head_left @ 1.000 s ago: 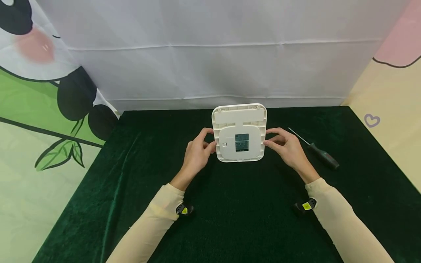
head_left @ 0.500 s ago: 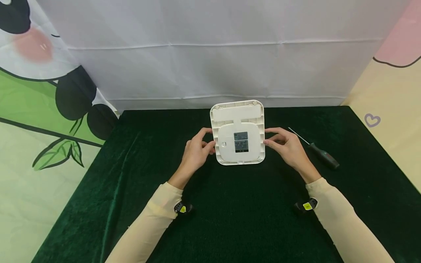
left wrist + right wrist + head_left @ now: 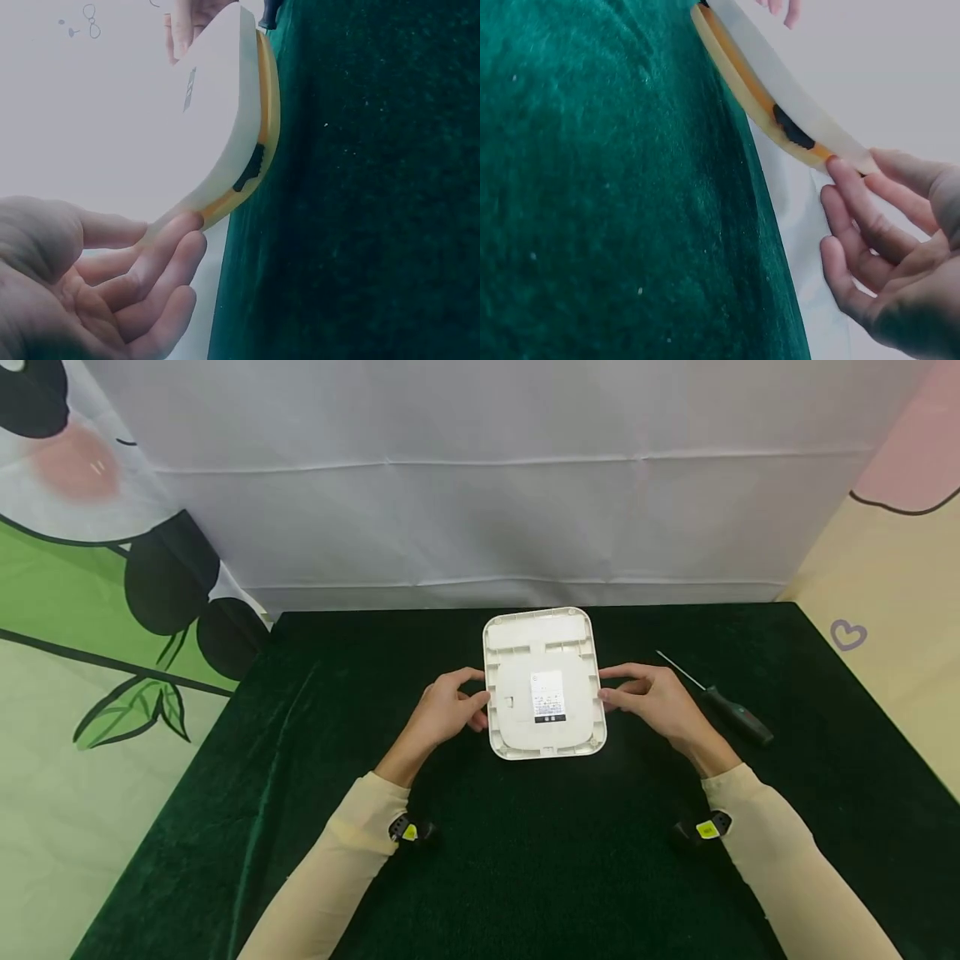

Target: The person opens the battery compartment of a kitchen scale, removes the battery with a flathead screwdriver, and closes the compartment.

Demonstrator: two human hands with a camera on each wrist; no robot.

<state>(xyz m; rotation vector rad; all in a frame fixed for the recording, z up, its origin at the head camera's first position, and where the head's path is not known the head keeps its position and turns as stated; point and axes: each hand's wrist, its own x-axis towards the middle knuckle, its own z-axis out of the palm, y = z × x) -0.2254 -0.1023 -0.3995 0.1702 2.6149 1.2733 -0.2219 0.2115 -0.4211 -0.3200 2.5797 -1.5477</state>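
Note:
Both hands hold a flat white plastic device (image 3: 517, 727) with rounded corners over the green cloth, its ribbed underside tilted up toward the head camera. A printed label (image 3: 548, 696) sits at the centre of that underside. The left hand (image 3: 444, 710) pinches the device's left edge between thumb and fingers. At the right edge, the right hand (image 3: 651, 700) does the same. In the left wrist view the smooth white face (image 3: 202, 105) carries a small dark marking, and a yellowish rim with a black part shows along the edge.
A screwdriver (image 3: 738, 714) with a dark handle lies on the green cloth (image 3: 540, 860), right of the right hand. A white sheet (image 3: 480, 527) hangs behind the table. Printed cloths flank it at the left and right.
Over the last second the device first tilted slightly, then came lower and nearer with its underside turned further up. The label now reads bright instead of dark. Both hands moved with it.

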